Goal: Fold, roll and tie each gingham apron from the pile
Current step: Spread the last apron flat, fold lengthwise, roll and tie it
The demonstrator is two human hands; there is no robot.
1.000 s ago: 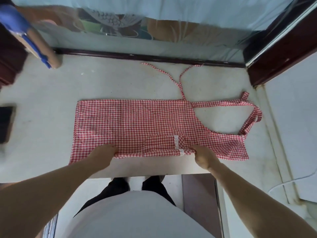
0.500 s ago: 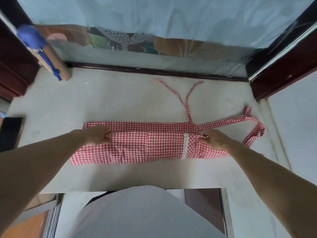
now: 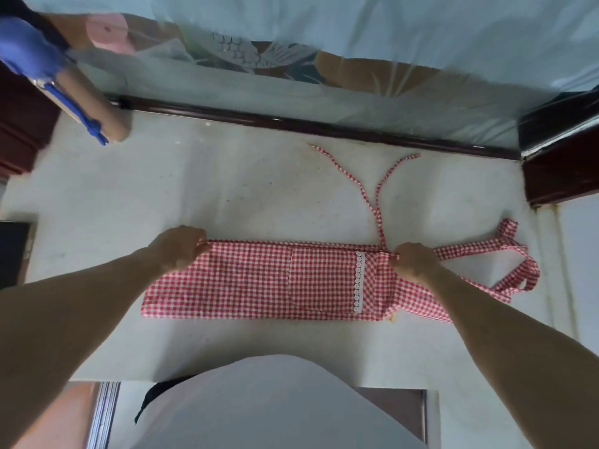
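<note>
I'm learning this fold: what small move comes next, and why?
Probably let go and press the fold flat. Both the left hand and right hand pinch the apron edge at the far side, already a long band on the table.

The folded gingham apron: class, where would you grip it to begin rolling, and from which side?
Probably the short left end of the apron, where the left hand pinches it. The band lies flat and long, and its ties and neck loop trail right, free for tying.
</note>
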